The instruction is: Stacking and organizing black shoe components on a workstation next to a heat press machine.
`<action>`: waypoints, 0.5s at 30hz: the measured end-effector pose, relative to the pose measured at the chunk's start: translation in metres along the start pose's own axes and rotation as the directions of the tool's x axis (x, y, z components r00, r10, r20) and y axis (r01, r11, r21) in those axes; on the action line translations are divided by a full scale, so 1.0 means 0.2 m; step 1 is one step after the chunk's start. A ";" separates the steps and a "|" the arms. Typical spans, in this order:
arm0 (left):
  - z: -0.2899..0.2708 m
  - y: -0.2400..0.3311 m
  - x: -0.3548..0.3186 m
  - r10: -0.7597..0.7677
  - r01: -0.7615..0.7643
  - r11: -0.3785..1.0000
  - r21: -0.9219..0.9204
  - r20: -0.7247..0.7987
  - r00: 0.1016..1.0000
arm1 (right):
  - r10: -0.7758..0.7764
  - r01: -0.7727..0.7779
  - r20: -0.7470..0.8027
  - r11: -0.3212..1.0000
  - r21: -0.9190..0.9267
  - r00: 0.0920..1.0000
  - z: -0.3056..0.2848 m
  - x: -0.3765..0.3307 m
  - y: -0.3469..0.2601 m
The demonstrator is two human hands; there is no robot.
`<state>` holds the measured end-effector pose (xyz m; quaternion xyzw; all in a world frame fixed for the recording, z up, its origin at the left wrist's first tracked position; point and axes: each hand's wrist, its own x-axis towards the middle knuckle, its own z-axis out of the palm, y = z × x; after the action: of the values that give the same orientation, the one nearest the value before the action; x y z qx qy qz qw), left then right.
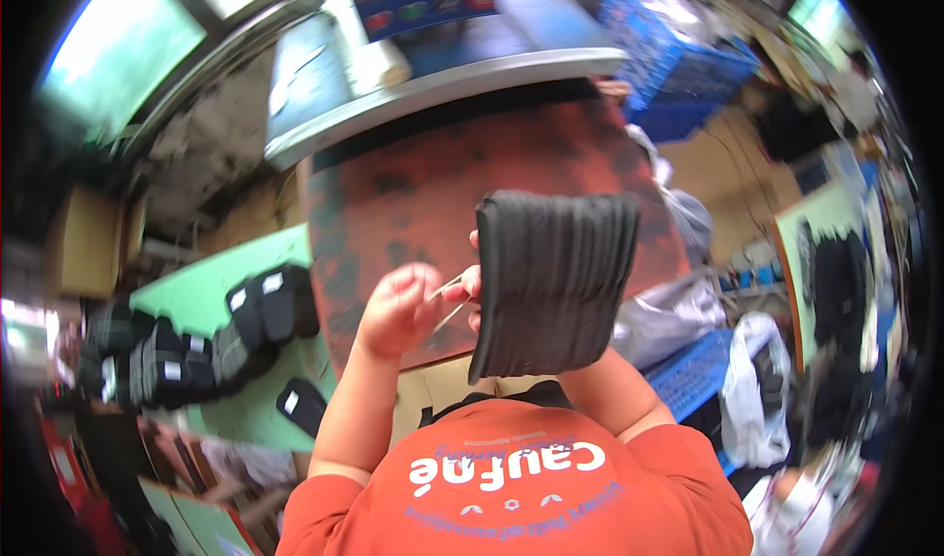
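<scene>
In the head view, the right hand (pixel 472 283) is clamped on a thick black bundle (pixel 556 286) of layered, fabric-like pieces; its fingertips show at the bundle's left edge, while the palm is hidden behind. Just left of that grip, the left hand (pixel 401 310) is blurred, its fingers seemingly closed on a thin pale band (pixel 452 315) that runs as two strands to the right fingers; whether it pinches or hooks the band, I cannot tell. The bundle stands near upright in the right grip, in front of the torso and over the near part of the mottled red tabletop (pixel 423 202). To handle this well, the right hand should press the layers evenly so that their edges line up, with its fingertips close to the edge so they do not block the band. The left hand would do best to draw both strands evenly and spread them wide enough to clear the bundle's corners, since a lopsided pull could twist the band, skew the outer layers or let it snap back. Well left of both grips, more black pieces (pixel 265 305) lie on a green table (pixel 236 418).
</scene>
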<state>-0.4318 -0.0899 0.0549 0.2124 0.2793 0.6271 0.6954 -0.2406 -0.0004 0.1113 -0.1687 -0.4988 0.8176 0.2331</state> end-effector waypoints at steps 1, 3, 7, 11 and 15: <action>-0.04 -0.07 0.02 -0.157 0.136 0.982 0.132 0.160 0.975 | -0.042 0.041 -0.070 0.999 -0.013 0.997 -0.08 -0.09 -0.05; -0.12 -0.19 0.04 -0.422 0.395 0.881 0.261 0.051 0.905 | -0.146 0.143 0.007 0.964 -0.224 0.989 -0.27 -0.24 -0.09; 0.19 -0.26 0.28 -0.292 0.306 0.948 -0.090 0.135 0.947 | -0.190 0.246 0.156 0.756 -0.607 0.969 -0.68 -0.63 -0.11; 1.11 -0.41 0.39 -0.498 -0.550 0.493 0.674 0.737 0.456 | -0.108 -0.184 -0.348 0.685 -0.705 0.931 -0.79 -0.91 0.01; 1.18 -0.87 0.53 -0.764 -0.587 -0.120 0.801 0.303 0.570 | -0.296 0.070 -0.502 0.905 -0.420 0.813 -1.08 -1.52 0.02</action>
<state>-0.1399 0.0071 0.1075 0.8786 0.3039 -0.0650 0.3627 0.1227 -0.0102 0.0255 -0.3907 -0.5732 0.5928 0.4091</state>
